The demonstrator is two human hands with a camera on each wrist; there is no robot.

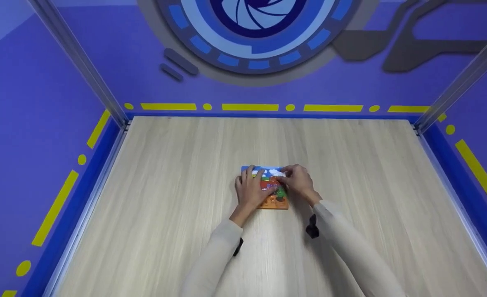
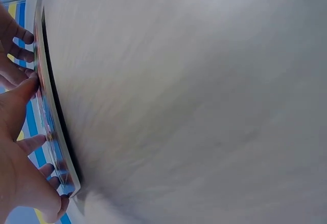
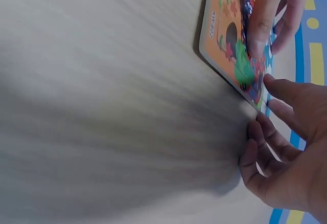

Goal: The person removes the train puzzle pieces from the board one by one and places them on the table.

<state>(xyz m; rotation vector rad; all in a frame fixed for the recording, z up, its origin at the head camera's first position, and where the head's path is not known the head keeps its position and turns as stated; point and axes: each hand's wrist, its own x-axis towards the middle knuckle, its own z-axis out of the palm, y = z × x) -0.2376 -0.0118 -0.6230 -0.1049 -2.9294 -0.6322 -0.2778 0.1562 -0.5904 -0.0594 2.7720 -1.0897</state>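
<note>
A thin, flat board (image 1: 274,203) with a colourful printed picture lies on the wooden table; its orange lower part shows in the right wrist view (image 3: 217,35). The left hand (image 1: 251,189) rests on the board's left half with fingers spread, thumb toward the middle; it also shows in the left wrist view (image 2: 23,152). At the board's right edge is the right hand (image 1: 299,180), thumb and index finger at the picture's surface, other fingers curled beside the edge (image 3: 291,147). Whether the right fingers pinch a piece is hidden.
A pale wooden table (image 1: 165,165) surrounds the board. Blue and purple panels (image 1: 251,95) with yellow dashes stand behind and on both sides, with metal posts at the back corners. Small black objects (image 1: 312,227) hang at both wrists.
</note>
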